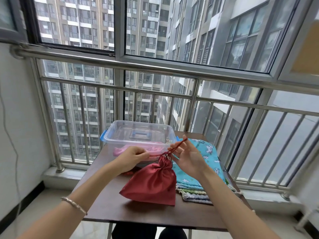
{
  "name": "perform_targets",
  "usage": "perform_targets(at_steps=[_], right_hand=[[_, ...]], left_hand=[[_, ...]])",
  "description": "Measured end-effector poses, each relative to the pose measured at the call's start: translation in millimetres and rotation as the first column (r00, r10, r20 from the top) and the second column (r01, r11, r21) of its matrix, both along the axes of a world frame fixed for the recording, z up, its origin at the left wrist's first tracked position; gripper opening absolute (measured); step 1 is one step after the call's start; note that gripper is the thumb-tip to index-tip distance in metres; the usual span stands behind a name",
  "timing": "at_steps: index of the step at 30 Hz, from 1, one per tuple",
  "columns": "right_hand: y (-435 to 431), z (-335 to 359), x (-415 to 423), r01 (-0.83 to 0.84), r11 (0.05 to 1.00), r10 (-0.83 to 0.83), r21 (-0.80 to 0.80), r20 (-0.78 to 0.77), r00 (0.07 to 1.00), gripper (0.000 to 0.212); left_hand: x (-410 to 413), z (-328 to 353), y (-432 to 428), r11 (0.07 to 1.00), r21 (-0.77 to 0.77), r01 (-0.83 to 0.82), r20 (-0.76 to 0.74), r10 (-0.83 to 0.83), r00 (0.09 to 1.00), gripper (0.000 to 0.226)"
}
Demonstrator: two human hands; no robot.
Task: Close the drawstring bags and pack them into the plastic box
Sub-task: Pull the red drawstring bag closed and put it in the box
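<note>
Red satin bag [151,183] lies mid-bench, neck cinched. Cord [177,144] is pinched by left hand [133,157] and right hand [189,159]. Soft, slippery, light; best held at neck. Plastic box [138,135] sits at 12 o'clock.

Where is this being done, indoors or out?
Most likely an enclosed balcony of a high-rise flat: a steel railing runs in front of large windows, tower blocks stand close outside, and the work sits on a small brown table.
</note>
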State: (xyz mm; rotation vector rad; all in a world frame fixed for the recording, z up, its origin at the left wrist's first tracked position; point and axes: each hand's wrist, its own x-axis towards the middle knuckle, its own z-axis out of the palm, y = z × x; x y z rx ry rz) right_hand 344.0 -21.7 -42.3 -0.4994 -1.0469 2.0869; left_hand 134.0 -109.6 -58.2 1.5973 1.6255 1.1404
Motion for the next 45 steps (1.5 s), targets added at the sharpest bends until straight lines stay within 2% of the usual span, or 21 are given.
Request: perform_targets(at_steps=[2,6,11,14,16,17,19,22,25,32,38,41,43,45], right_hand=[[1.4,-1.1,4.7,0.061,0.995,-0.064,-0.078,-0.035,0.997,0.037],[6.5,-15.0,13.6,0.129,0.975,-0.137,-0.181,-0.033,0.99,0.036],[6.4,-22.8,16.4,0.074,0.973,-0.074,-0.219,0.01,0.997,0.048],[6.5,-16.5,11.3,0.133,0.969,-0.141,-0.208,-0.026,0.99,0.027],[8.8,-10.8,11.2,0.203,0.964,-0.21,-0.175,-0.023,0.977,0.012],[10.2,-8.9,12.6,0.212,0.966,-0.214,-0.15,-0.002,0.977,0.012],[12.1,-7.5,15.4,0.202,0.974,-0.196,-0.102,0.06,0.979,0.021],[13.4,-8.9,17.9,0.103,0.984,-0.094,-0.144,0.069,0.993,0.056],[15.4,-10.8,18.5,0.046,0.976,-0.043,-0.212,0.022,0.999,0.065],[16.5,-17.5,18.2,0.054,0.983,-0.039,-0.177,0.09,0.995,0.048],[17.5,-17.8,26.6,0.06,0.979,-0.038,-0.196,0.113,0.993,0.005],[20.3,-25.5,21.9,0.077,0.981,-0.036,-0.177,0.224,0.974,0.024],[19.1,-29.2,15.8,0.076,0.99,-0.036,-0.116,0.318,0.947,0.027],[13.9,-29.6,9.3,0.05,0.997,-0.028,-0.053,0.346,0.938,0.026]], left_hand=[[-4.1,0.5,-2.3,1.0,0.001,-0.019,-0.039,0.019,0.999,0.036],[-18.2,-5.2,-7.1,0.996,-0.067,-0.066,-0.106,0.058,0.993,0.029],[-16.7,-16.2,-6.3,0.988,-0.104,-0.115,-0.285,0.081,0.955,0.032],[-15.1,-14.6,-6.1,0.982,-0.108,-0.152,-0.32,0.11,0.941,0.032],[-17.3,-13.2,-7.7,0.98,-0.108,-0.166,-0.277,0.131,0.952,0.032],[-18.3,-13.3,-8.5,0.98,-0.11,-0.167,-0.253,0.135,0.958,0.031],[-19.9,-14.6,-10.0,0.98,-0.118,-0.159,-0.239,0.128,0.963,0.028],[-20.5,-16.6,-11.6,0.978,-0.114,-0.177,-0.246,0.145,0.958,0.027],[-21.8,-18.8,-12.7,0.975,-0.111,-0.195,-0.264,0.16,0.951,0.028],[-27.2,-19.2,-16.3,0.975,-0.093,-0.204,-0.271,0.172,0.947,0.031],[-39.1,-25.1,-24.3,0.972,-0.122,-0.203,-0.298,0.159,0.941,0.029],[-36.2,-29.1,-26.3,0.979,-0.117,-0.169,-0.294,0.128,0.947,0.029],[-34.2,-33.2,-24.9,0.984,-0.091,-0.156,-0.309,0.121,0.943,0.026],[-31.2,-38.6,-24.2,0.98,-0.027,-0.197,-0.443,0.165,0.881,0.015]])
